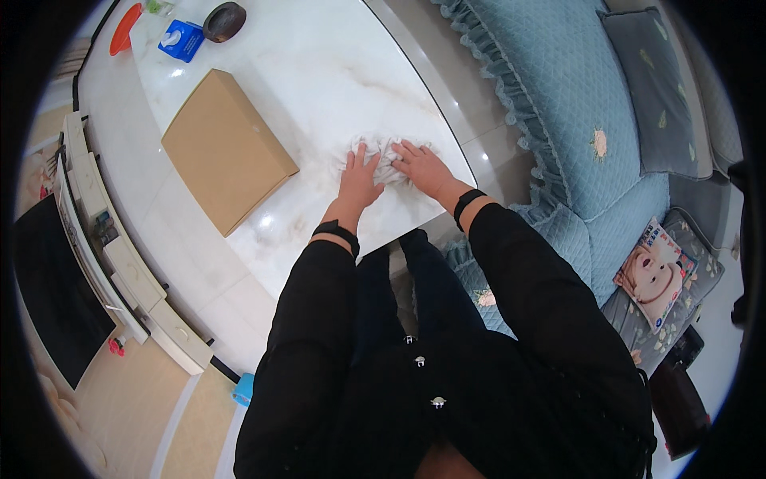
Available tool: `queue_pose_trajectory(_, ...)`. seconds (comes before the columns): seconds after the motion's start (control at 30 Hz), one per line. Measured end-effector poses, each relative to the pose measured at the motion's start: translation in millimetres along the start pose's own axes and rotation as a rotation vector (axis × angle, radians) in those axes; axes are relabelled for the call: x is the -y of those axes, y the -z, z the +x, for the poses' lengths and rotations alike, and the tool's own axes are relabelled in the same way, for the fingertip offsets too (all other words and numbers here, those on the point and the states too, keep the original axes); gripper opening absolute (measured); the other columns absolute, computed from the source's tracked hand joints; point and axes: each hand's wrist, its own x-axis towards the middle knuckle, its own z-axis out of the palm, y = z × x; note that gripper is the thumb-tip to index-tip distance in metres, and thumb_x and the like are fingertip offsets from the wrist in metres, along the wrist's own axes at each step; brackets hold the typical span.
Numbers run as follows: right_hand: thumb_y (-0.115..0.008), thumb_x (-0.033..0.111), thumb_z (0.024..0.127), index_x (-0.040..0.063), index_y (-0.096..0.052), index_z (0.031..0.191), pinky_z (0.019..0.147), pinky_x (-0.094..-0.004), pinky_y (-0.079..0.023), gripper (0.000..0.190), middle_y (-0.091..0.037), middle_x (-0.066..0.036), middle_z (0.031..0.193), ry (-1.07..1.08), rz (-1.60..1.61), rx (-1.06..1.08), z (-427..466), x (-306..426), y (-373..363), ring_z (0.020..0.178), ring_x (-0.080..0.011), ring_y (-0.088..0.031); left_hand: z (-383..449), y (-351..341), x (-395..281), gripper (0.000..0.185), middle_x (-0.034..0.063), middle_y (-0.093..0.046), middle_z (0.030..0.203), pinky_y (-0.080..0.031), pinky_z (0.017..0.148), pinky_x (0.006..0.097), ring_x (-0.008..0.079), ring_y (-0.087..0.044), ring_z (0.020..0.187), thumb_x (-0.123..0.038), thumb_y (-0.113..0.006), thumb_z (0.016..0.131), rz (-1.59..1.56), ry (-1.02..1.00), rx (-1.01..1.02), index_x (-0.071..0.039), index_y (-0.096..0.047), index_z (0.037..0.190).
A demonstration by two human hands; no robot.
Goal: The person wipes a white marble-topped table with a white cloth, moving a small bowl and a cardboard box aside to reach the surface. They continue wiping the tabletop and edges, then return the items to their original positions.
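A crumpled whitish cloth (383, 157) lies bunched on the white marble-patterned table (335, 78), near its rounded corner. My left hand (360, 179) rests on the cloth's left side, fingers spread and thumb pointing right. From the right, my right hand (426, 170) lies over the cloth with its fingers extended and apart. The undersides of both hands are hidden. To the left of my left hand, a closed brown cardboard box (221, 149) stands on the tabletop.
Farther along the table are a blue tissue box (182, 41), a dark round bowl-like object (224, 22) and a red-orange dish (125, 30). A sofa with a blue quilted cover (556, 78) stands right of the table. A low cabinet (140, 275) and a television (60, 287) are at left.
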Motion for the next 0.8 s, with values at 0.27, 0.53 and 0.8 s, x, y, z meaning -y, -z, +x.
queue_pose_trajectory(0.27, -0.063, 0.013, 0.086, 0.019, -0.059, 0.127, 0.099, -0.0497, -0.044, 0.042, -0.035, -0.005, 0.154, -0.23, 0.059, 0.083, 11, -13, 22, 0.144, -0.0269, -0.03, 37, 8, -15, 0.084, 0.0199, -0.017, 0.16, -0.032, 0.115, 0.0483, 0.0485, -0.023, 0.142, -0.023, -0.08, 0.075, 0.014, -0.063, -0.05, -0.022, -0.04, 0.149)
queue_pose_trajectory(0.53, -0.076, 0.014, 0.073, 0.019, -0.055, 0.133, 0.089, -0.0453, -0.053, 0.064, -0.028, -0.008, 0.158, -0.192, 0.019, 0.146, -22, -1, 15, 0.146, -0.0304, -0.026, 1, -11, -24, 0.088, 0.0206, -0.016, 0.16, -0.035, 0.113, 0.0489, 0.0486, -0.023, 0.142, -0.013, -0.077, 0.074, 0.004, -0.109, 0.08, -0.022, -0.035, 0.15)
queue_pose_trajectory(0.8, -0.058, 0.01, 0.087, 0.017, -0.061, 0.125, 0.085, -0.0427, -0.054, 0.04, -0.032, -0.011, 0.155, -0.05, -0.025, 0.149, -38, -4, 11, 0.144, -0.0311, -0.032, -18, -18, -37, 0.067, 0.0146, -0.027, 0.156, -0.045, 0.104, 0.0469, 0.0423, -0.033, 0.137, -0.002, -0.058, 0.081, -0.009, -0.07, 0.067, -0.024, -0.047, 0.144)
